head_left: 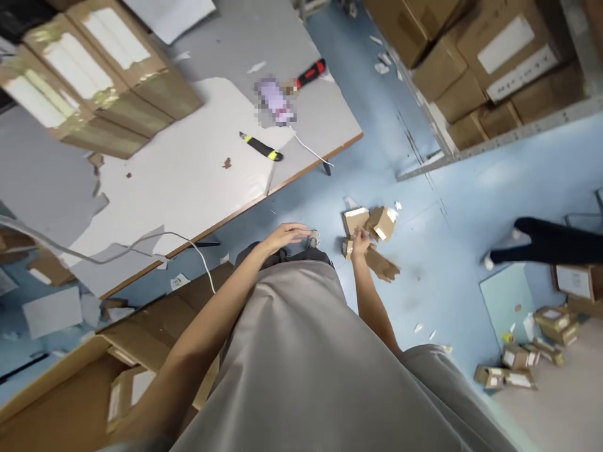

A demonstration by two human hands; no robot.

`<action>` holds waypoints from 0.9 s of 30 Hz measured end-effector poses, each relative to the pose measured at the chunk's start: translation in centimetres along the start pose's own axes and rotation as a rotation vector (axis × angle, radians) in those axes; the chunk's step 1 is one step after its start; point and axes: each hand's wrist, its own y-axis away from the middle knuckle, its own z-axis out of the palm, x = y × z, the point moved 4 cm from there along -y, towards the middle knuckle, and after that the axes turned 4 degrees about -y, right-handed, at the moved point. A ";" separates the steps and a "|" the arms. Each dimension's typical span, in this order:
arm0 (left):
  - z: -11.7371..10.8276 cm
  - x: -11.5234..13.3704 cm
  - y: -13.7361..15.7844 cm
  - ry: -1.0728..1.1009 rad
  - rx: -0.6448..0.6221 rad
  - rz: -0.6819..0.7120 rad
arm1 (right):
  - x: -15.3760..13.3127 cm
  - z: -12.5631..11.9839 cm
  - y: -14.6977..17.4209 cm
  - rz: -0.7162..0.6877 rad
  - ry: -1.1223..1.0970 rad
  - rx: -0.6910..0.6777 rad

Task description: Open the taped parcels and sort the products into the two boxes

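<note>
My left hand [288, 235] is in front of my waist, its fingers stretched out and nothing visible in it. My right hand [361, 241] is out to the right with its fingers curled in; whether something small is inside is hidden. Behind it in the view, small cardboard boxes [382, 222] lie on the blue floor, one a flattened or torn brown piece [384, 263]. Nearest my left hand is the edge of the worktable [301, 172]. On that table lies a black and yellow utility knife [260, 146], apart from both hands.
Cardboard boxes [117, 81] stand on the table, by a red-black handled tool [311, 74] and a blurred purple object [277, 100]. A large open carton [61, 383] is at my left. Shelving with boxes [506, 56] stands right. Another person's dark-clothed leg [551, 242] shows at the right edge.
</note>
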 end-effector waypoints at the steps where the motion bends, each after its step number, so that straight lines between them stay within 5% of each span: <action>1: -1.7 0.1 1.2 0.054 0.064 0.025 | -1.4 2.8 0.1 -0.019 -0.012 -0.060; 7: -10.3 0.3 7.3 0.315 0.433 0.225 | -10.1 17.8 5.0 -0.174 -0.023 -0.451; 12: -17.1 1.3 11.8 0.462 0.627 0.370 | -17.0 27.0 10.9 -0.330 -0.030 -0.723; 19: -26.9 2.1 17.0 0.574 0.733 0.460 | -26.1 36.8 17.1 -0.507 0.067 -0.779; 27: -35.8 2.9 20.8 0.593 0.830 0.539 | -33.0 48.9 24.7 -0.692 0.216 -0.821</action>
